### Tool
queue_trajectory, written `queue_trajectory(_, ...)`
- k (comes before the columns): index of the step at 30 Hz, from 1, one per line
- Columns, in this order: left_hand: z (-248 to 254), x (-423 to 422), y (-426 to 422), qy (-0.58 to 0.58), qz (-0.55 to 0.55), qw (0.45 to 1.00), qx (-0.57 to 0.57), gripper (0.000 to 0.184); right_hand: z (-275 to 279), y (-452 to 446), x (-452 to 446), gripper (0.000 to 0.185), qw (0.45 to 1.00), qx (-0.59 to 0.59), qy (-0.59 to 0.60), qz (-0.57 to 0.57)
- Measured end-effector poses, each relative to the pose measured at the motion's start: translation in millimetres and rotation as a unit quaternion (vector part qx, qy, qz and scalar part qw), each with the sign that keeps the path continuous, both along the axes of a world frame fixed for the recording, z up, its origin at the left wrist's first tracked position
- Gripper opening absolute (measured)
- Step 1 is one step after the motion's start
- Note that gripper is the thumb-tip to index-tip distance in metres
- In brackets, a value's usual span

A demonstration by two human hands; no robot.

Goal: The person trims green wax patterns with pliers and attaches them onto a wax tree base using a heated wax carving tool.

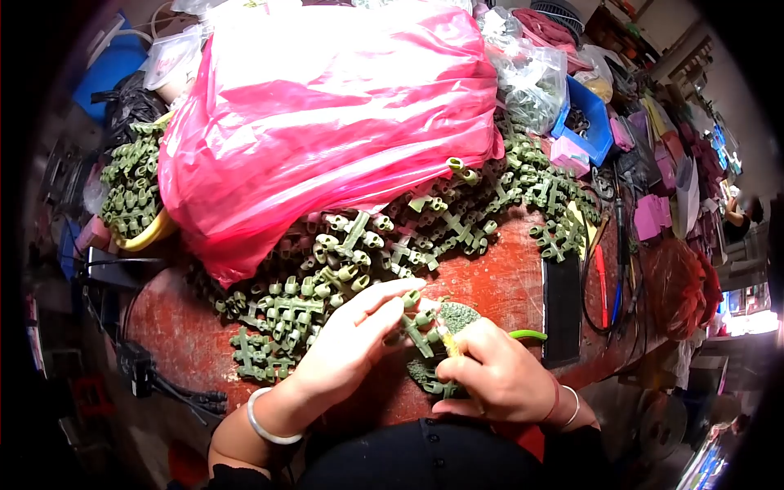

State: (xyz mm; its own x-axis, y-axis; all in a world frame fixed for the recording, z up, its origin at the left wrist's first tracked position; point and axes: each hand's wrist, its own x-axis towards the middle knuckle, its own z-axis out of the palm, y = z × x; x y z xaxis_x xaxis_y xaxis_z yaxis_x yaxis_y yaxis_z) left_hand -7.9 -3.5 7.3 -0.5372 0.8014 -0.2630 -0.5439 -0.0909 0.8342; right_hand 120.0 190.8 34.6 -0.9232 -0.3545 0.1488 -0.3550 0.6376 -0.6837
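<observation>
Near the table's front edge, my left hand (351, 339) is closed around a green branched plastic part (419, 331), its stubby tubes facing my other hand. My right hand (502, 371) is closed on a small yellowish tool (450, 344), whose tip is close to the green part. Beneath and between the hands lies a heap of small green bits (457, 316). A large pile of similar green parts (294, 314) sits just beyond my left hand.
A big pink plastic bag (327, 122) covers much of the pile. At the right are a black flat object (562, 314), a red pen (601, 282), cables and a blue bin (590, 122). A red bag (678, 282) hangs by the right edge. A person (737, 219) is far right.
</observation>
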Motion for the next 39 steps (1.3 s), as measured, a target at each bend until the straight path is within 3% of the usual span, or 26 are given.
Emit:
queue_trajectory(2,1.2,-3.3,-0.5,-0.155,-0.013,0.986,0.052,0.045,1.3,-3.8,2.0,0.036,0.999,0.043,0.012,0.001)
queue_trajectory(3,-0.1,-3.7,0.4,-0.156,-0.022,0.985,0.071,0.055,0.4,-5.3,3.2,0.036,0.999,0.042,0.012,0.002)
queue_trajectory(7,2.0,-6.7,3.7,-0.228,-0.007,0.969,0.098,0.064,-5.0,-8.3,8.3,0.029,0.994,0.048,0.093,0.0)
queue_trajectory(13,1.5,-7.8,5.7,-0.255,-0.004,0.96,0.115,0.067,-13.5,1.3,13.4,0.023,0.969,0.04,0.236,-0.067)
queue_trajectory(17,7.3,-5.9,5.4,-0.258,-0.016,0.954,0.152,0.066,-4.5,-2.9,12.1,0.032,0.961,-0.094,0.197,-0.171)
queue_trajectory(22,8.0,2.0,2.0,-0.211,-0.076,0.954,0.198,0.066,-12.4,-9.9,6.5,0.028,0.969,-0.049,0.196,-0.143)
queue_trajectory(28,9.6,2.5,4.8,-0.231,-0.084,0.959,0.143,0.066,-16.3,-14.6,7.9,0.032,0.96,-0.005,0.223,-0.17)
queue_trajectory(31,3.8,2.8,5.5,-0.218,-0.087,0.961,0.149,0.065,-11.4,-11.3,3.0,0.038,0.951,-0.101,0.184,-0.229)
queue_trajectory(35,6.8,4.1,8.3,-0.216,-0.092,0.961,0.143,0.064,-8.8,-3.4,5.5,0.034,0.944,-0.217,-0.004,-0.248)
queue_trajectory(38,5.0,5.1,9.7,-0.212,-0.098,0.961,0.148,0.062,-12.0,-0.9,3.8,0.032,0.947,-0.222,0.003,-0.233)
queue_trajectory(39,6.8,5.0,9.3,-0.204,-0.101,0.965,0.13,0.06,-11.7,-2.8,2.1,0.03,0.935,-0.271,-0.012,-0.227)
